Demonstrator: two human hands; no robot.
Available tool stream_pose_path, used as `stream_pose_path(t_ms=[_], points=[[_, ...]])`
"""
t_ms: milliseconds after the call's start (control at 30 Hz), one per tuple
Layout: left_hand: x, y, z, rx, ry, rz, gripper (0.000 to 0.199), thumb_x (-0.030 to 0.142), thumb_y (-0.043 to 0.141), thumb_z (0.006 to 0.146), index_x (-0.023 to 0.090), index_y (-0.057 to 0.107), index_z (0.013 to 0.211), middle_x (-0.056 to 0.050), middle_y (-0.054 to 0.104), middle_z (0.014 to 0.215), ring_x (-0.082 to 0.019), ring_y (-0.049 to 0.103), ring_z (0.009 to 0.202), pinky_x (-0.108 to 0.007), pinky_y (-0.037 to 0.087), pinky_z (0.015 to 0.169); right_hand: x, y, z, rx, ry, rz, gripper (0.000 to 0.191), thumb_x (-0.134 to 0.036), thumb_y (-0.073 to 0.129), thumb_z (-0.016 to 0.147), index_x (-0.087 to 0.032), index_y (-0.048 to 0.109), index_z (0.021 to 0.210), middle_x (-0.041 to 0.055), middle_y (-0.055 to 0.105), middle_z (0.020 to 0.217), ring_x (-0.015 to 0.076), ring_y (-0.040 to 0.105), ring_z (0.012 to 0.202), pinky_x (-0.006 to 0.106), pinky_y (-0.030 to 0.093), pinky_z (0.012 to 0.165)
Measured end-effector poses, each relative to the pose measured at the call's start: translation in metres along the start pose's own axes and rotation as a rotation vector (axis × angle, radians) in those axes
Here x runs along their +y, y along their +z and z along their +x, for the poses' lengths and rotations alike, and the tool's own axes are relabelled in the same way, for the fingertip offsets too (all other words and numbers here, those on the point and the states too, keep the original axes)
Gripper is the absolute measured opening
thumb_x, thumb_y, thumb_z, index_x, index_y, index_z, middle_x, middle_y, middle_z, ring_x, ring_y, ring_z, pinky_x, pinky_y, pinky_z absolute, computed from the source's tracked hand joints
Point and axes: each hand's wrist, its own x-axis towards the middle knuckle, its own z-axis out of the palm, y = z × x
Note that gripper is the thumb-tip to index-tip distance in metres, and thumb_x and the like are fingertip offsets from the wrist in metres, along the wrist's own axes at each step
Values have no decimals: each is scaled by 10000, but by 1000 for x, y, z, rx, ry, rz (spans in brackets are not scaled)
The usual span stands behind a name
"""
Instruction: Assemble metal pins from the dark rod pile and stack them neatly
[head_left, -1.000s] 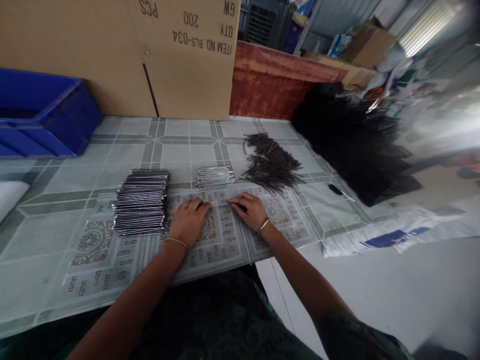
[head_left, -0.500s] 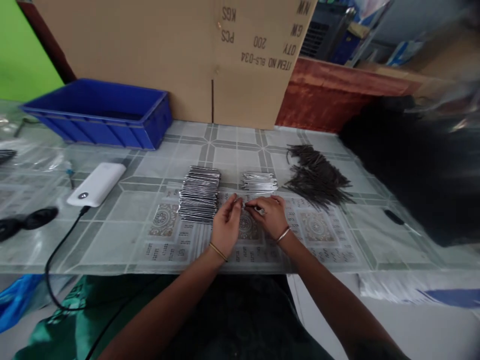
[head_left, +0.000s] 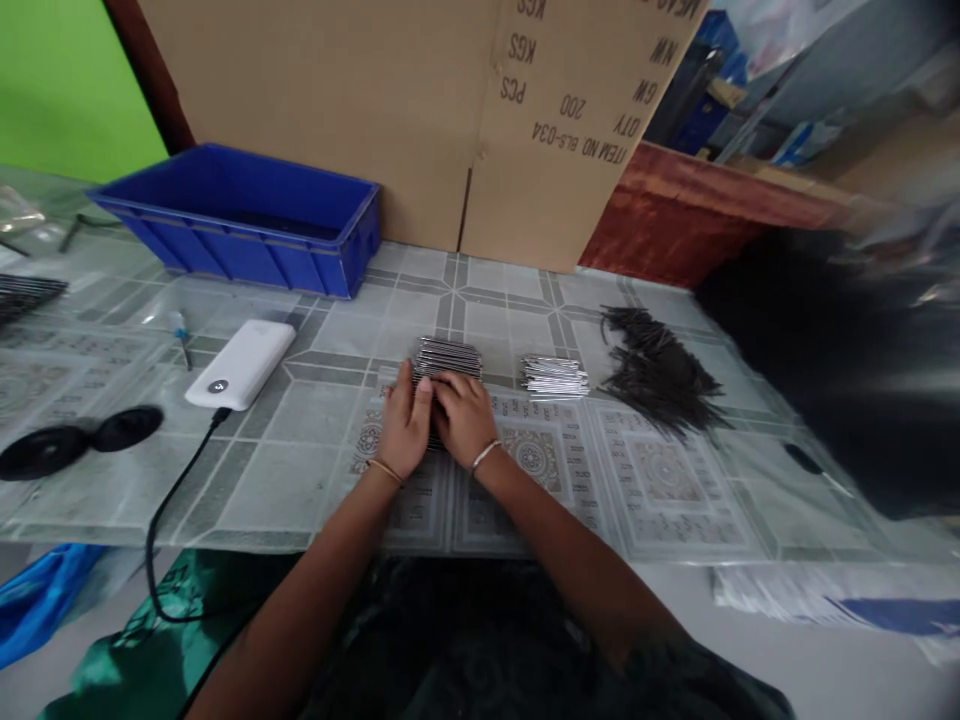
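Note:
My left hand (head_left: 406,425) lies along the left side of a stack of thin metal rods (head_left: 450,355), its fingers extended and its thumb apart from them. Over the near part of the same stack, my right hand (head_left: 466,415) has its fingers bent inward, the tips close to the left thumb. Whatever those fingertips hold, if anything, is hidden. Both hands cover much of the stack; its far rods show beyond them. Right of the hands lies a smaller pile of shorter silver rods (head_left: 555,377). Farther right is a heap of thin dark strips (head_left: 660,375).
A blue plastic bin (head_left: 247,225) stands at the back left before a tall cardboard sheet (head_left: 330,110). A white power bank (head_left: 241,365) with a black cable lies left, near a black two-lobed object (head_left: 82,440). A large black bag-like mass (head_left: 825,360) occupies the right.
Both hands have moved left, from the patterned table cover between the piles onto the rod stack. The right fingers were pinched near the left fingertips before. The camera view has shifted slightly.

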Motion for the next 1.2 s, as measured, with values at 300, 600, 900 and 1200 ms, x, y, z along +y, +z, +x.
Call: stream_pose_path(t_ms=[300, 600, 900, 1200], points=[[3, 11, -4, 66, -26, -88, 647, 583, 344, 968, 215, 311, 1499, -109, 312, 1571, -213, 249, 1470, -434, 139, 1242, 27, 16, -32, 167, 325, 302, 680, -511, 345, 1001, -234, 95, 1569, 92, 126, 1632, 234, 75, 1516, 525, 153, 1227], [3, 9, -2, 79, 19, -25, 644, 566, 372, 967, 172, 356, 1476, -141, 371, 1535, -232, 326, 1434, -434, 223, 1223, 21, 12, -33, 77, 305, 347, 804, -591, 335, 980, -178, -18, 1573, 104, -11, 1643, 223, -59, 1516, 486, 72, 1240], [4, 7, -2, 177, 46, -51, 617, 499, 410, 974, 158, 317, 1480, -155, 363, 1532, -272, 355, 1418, -456, 314, 1193, 154, -125, -102, 266, 515, -360, 478, -327, 468, 935, -180, 511, 1387, 152, 491, 1371, 296, 432, 1280, 504, 339, 1088], [67, 56, -28, -89, 551, 548, 329, 307, 481, 941, 215, 590, 1237, -81, 601, 1300, -263, 539, 1215, -474, 406, 1081, 205, -174, -125, -134, 581, -749, 321, -330, 427, 989, -258, 658, 1199, 95, 624, 1229, 267, 534, 1076, 390, 397, 889]])
